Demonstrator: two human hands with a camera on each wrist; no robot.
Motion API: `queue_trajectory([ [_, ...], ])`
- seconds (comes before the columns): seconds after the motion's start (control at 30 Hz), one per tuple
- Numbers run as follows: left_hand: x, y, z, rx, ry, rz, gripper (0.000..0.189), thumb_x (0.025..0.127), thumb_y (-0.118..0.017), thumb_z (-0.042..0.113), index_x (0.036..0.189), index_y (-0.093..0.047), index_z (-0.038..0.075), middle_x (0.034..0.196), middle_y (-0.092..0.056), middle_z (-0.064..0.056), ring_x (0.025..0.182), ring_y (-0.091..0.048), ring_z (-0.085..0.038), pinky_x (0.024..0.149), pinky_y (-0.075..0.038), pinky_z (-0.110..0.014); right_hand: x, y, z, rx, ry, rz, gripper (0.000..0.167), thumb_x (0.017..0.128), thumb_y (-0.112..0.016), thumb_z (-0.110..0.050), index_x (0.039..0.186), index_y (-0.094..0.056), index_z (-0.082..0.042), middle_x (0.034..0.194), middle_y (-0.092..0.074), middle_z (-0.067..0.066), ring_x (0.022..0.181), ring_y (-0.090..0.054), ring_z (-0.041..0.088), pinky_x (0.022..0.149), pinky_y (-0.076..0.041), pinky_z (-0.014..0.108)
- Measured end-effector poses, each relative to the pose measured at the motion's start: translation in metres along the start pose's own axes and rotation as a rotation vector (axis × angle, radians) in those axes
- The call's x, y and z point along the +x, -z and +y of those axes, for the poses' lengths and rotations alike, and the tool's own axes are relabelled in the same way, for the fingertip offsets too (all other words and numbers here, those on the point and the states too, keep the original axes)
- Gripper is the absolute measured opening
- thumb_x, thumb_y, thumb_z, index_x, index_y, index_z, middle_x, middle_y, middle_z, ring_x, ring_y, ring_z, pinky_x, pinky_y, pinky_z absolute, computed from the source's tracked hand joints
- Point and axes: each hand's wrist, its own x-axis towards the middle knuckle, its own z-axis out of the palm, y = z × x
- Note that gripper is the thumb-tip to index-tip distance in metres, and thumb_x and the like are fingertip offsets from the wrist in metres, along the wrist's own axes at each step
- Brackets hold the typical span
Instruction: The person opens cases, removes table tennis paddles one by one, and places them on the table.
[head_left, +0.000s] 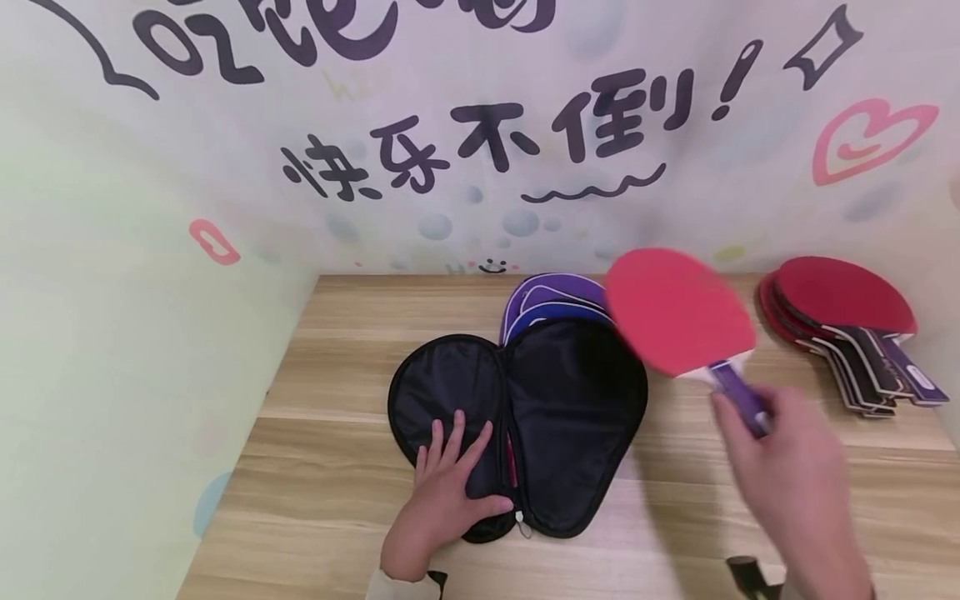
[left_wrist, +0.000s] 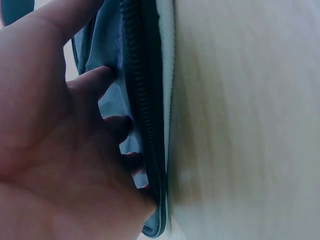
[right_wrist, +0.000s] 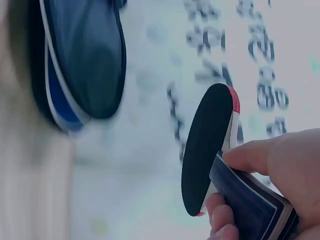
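Observation:
A black paddle case (head_left: 577,425) lies unfolded on the table in the head view. My left hand (head_left: 446,492) rests on its left flap with the fingers spread. A zipper edge (left_wrist: 142,100) runs beside those fingers in the left wrist view. A thin red strip shows in the gap between the case's two halves; what it belongs to is hidden. My right hand (head_left: 795,475) grips a table tennis paddle (head_left: 678,312) by its purple handle, raised above the table right of the case. The paddle's red face shows in the head view, its black face (right_wrist: 207,150) in the right wrist view.
Purple and blue cases (head_left: 551,292) lie behind the black case, partly covered by it. Several red-faced paddles (head_left: 847,292) are stacked at the right, handles toward me. A printed cloth wall (head_left: 450,225) borders the wooden table (head_left: 315,467) at the back and sides.

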Motion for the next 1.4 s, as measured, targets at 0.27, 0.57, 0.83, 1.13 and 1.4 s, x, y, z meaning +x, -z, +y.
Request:
queue_trajectory([
  [0.27, -0.002, 0.001, 0.0, -0.015, 0.017, -0.008, 0.099, 0.08, -0.073, 0.066, 0.161, -0.024, 0.041, 0.174, 0.005, -0.004, 0.159, 0.013, -0.043, 0.122, 0.001, -0.073, 0.064, 0.021, 0.076, -0.111, -0.179, 0.074, 0.05, 0.096, -0.062, -0.026, 0.116, -0.063, 0.019, 0.092, -0.062, 0.039, 0.064, -0.056, 0.037, 0.055, -0.037, 0.041],
  [0.57, -0.001, 0.002, -0.001, -0.009, 0.01, -0.015, 0.098, 0.08, -0.072, 0.067, 0.161, -0.023, 0.042, 0.174, 0.004, -0.003, 0.159, 0.012, -0.042, 0.122, 0.0, -0.073, 0.105, 0.026, 0.138, -0.081, -0.415, -0.067, 0.056, 0.1, -0.049, -0.025, 0.135, -0.044, 0.019, 0.104, -0.052, 0.035, 0.057, -0.032, -0.003, 0.044, -0.028, 0.016],
  [0.83, -0.002, 0.0, -0.001, -0.027, 0.006, -0.024, 0.098, 0.08, -0.073, 0.066, 0.162, -0.023, 0.041, 0.174, 0.004, -0.003, 0.159, 0.013, -0.042, 0.122, 0.001, -0.074, 0.118, 0.016, 0.179, -0.131, -0.383, -0.171, 0.041, 0.103, -0.048, -0.02, 0.113, -0.049, 0.02, 0.075, -0.054, 0.024, 0.047, -0.037, 0.003, 0.038, -0.035, 0.024],
  [1.13, -0.001, -0.001, -0.003, -0.05, -0.001, -0.021, 0.098, 0.08, -0.075, 0.064, 0.161, -0.023, 0.043, 0.174, 0.004, -0.003, 0.159, 0.013, -0.042, 0.122, 0.002, -0.073, 0.122, 0.01, 0.193, -0.151, -0.418, -0.203, 0.048, 0.103, -0.047, -0.017, 0.121, -0.042, 0.026, 0.096, -0.05, 0.041, 0.062, -0.049, 0.027, 0.042, -0.031, 0.019],
  [1.4, -0.003, 0.003, -0.001, -0.029, 0.0, -0.012, 0.098, 0.081, -0.074, 0.064, 0.161, -0.023, 0.042, 0.174, 0.004, -0.002, 0.159, 0.013, -0.042, 0.122, 0.001, -0.073, 0.125, 0.013, 0.188, -0.14, -0.399, -0.187, 0.046, 0.097, -0.05, -0.013, 0.12, -0.044, 0.026, 0.096, -0.052, 0.042, 0.064, -0.049, 0.028, 0.044, -0.029, 0.017],
])
